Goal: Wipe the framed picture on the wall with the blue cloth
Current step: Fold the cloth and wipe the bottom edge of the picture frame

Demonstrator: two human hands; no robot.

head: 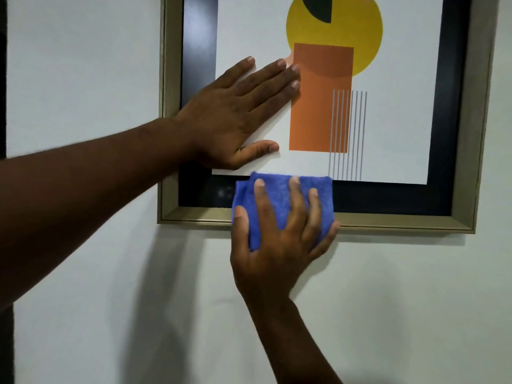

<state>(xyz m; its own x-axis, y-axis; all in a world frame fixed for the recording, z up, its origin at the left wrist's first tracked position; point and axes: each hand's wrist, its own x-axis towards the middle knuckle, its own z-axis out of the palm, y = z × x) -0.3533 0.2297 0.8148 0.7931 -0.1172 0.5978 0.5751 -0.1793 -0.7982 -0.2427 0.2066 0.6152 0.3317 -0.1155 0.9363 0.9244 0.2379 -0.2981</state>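
Observation:
The framed picture (388, 217) hangs on a white wall, with a champagne-coloured frame, a black mat and a print of a yellow circle, an orange rectangle and grey lines. My left hand (235, 112) lies flat and open on the glass at the print's lower left, fingers spread. My right hand (279, 245) presses a folded blue cloth (279, 198) against the bottom black mat and the lower frame rail, thumb and little finger wrapped around the cloth's sides. The picture's top part is out of view.
White wall (388, 314) surrounds the frame below and to the left. A dark vertical edge (3, 79) runs along the far left of the view.

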